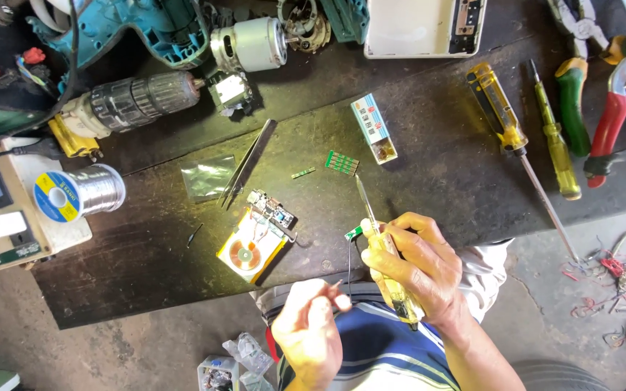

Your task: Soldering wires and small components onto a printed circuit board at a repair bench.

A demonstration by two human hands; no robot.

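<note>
The right hand was closed in a fist-like grip around the yellow handle of a screwdriver, its shaft pointing up and away from the person across the dark workbench. A small green circuit board lay just beside the screwdriver handle, at the bench's near edge, touching the right thumb. The left hand was held below that edge, over the person's lap, with thumb and forefinger pinched on a thin wire that ran up to the circuit board. Left of the circuit board lay a yellow battery pack with a copper coil on top. Beyond the circuit board lay tweezers, a small blue box and a strip of green parts. Well left of it stood a solder spool. Right of it lay two more yellow screwdrivers, pliers and, on the grey floor, wire scraps.
</note>
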